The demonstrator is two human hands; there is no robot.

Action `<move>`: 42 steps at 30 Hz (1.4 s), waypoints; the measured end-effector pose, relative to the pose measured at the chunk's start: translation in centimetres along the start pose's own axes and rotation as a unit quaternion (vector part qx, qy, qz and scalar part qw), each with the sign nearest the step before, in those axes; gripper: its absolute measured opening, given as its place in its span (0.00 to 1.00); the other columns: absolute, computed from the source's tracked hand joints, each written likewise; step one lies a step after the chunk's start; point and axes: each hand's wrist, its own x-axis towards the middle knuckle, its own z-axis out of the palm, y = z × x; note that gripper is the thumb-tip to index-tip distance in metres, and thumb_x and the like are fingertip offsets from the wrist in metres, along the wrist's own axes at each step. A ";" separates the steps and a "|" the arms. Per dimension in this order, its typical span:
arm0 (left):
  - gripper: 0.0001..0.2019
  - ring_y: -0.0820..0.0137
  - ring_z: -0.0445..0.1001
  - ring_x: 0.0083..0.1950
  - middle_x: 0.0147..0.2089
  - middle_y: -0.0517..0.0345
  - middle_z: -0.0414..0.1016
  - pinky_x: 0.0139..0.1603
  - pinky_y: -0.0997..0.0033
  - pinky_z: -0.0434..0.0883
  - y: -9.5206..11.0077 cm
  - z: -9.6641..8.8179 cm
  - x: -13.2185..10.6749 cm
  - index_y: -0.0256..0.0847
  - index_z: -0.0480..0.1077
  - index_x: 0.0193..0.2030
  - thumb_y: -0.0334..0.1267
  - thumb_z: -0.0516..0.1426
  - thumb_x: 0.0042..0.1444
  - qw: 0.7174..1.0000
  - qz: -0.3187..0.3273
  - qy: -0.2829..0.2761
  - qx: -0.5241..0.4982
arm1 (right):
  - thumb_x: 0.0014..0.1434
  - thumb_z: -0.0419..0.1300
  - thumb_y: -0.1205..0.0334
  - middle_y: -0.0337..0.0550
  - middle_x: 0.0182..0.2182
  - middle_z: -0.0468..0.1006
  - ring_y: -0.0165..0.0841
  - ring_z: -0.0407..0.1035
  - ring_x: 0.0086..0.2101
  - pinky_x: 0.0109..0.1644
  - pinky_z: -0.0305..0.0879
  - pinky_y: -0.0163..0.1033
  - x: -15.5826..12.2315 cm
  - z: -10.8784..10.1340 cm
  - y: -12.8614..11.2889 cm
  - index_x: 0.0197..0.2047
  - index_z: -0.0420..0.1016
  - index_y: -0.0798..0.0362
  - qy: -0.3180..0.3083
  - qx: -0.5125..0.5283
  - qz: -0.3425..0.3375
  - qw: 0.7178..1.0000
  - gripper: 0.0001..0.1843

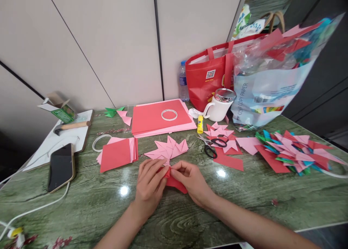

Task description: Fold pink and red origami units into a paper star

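Note:
A piece of red paper (176, 183), partly folded, is held between both hands just above the table's near middle. My left hand (150, 182) has its fingers closed over the paper's left side. From the right, my right hand (191, 180) pinches its upper edge between thumb and forefinger. The fingers cover part of the fold. Just beyond the hands lies a pink folded-paper fan shape (168, 147) with pointed tips. A stack of red and pink paper squares (115, 154) is to the left of my left hand. Scissors (210, 151) with black handles rest to the right.
Red and pink sheets (152, 118) lie at the back under a tape roll (169, 115). A glue stick (200, 124), white mug (219, 106) and red bag (201, 78) stand behind. Folded coloured pieces (296, 151) are heaped right; a phone (62, 167) and hammer (72, 126) lie left.

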 end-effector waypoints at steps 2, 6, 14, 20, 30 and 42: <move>0.12 0.61 0.72 0.46 0.44 0.47 0.78 0.45 0.54 0.68 0.1 -0.1 -0.1 0.40 0.71 0.43 0.24 0.57 0.53 0.999 0.017 0.014 0.047 | 0.40 0.70 0.55 0.35 0.22 0.75 0.25 0.66 0.25 0.32 0.63 0.31 0.0 0.0 0.2 0.24 0.73 0.56 -0.026 0.025 0.019 0.999 0.14; 0.12 0.59 0.71 0.47 0.43 0.47 0.78 0.46 0.52 0.68 0.3 -0.3 -0.1 0.39 0.70 0.45 0.30 0.60 0.52 0.997 0.037 0.005 0.074 | 0.39 0.72 0.57 0.36 0.22 0.75 0.24 0.65 0.23 0.30 0.61 0.31 0.1 -0.2 0.3 0.24 0.74 0.56 -0.036 0.071 0.041 0.996 0.15; 0.19 0.58 0.66 0.55 0.51 0.41 0.71 0.49 0.52 0.70 0.1 0.1 -0.2 0.38 0.64 0.55 0.29 0.56 0.55 0.999 0.012 -0.042 -0.014 | 0.40 0.71 0.57 0.36 0.25 0.74 0.25 0.66 0.26 0.31 0.64 0.31 0.3 -0.3 -0.2 0.28 0.73 0.55 -0.048 0.094 0.030 0.994 0.15; 0.16 0.61 0.73 0.49 0.46 0.48 0.76 0.49 0.56 0.72 0.1 -1.1 0.9 0.42 0.69 0.52 0.38 0.55 0.57 0.983 -0.139 -0.029 -0.117 | 0.47 0.66 0.60 0.40 0.32 0.76 0.32 0.70 0.35 0.40 0.68 0.38 0.6 -1.3 -0.9 0.35 0.72 0.53 -0.058 -0.087 -0.078 0.991 0.11; 0.08 0.69 0.77 0.24 0.30 0.56 0.81 0.25 0.73 0.75 -0.2 -1.4 1.3 0.41 0.78 0.37 0.37 0.61 0.50 0.928 -0.289 -0.057 -0.227 | 0.52 0.60 0.67 0.42 0.34 0.76 0.33 0.70 0.35 0.40 0.67 0.38 0.3 -1.9 -1.8 0.39 0.70 0.52 -0.048 -0.348 -0.341 0.872 0.09; 0.10 0.69 0.78 0.32 0.32 0.56 0.80 0.31 0.74 0.75 -0.1 -1.0 1.0 0.44 0.75 0.43 0.33 0.56 0.56 0.985 -0.101 0.011 -0.139 | 0.56 0.60 0.62 0.47 0.40 0.74 0.37 0.69 0.42 0.45 0.67 0.42 0.1 -1.9 -1.6 0.42 0.73 0.50 -0.075 -0.348 -0.395 0.847 0.09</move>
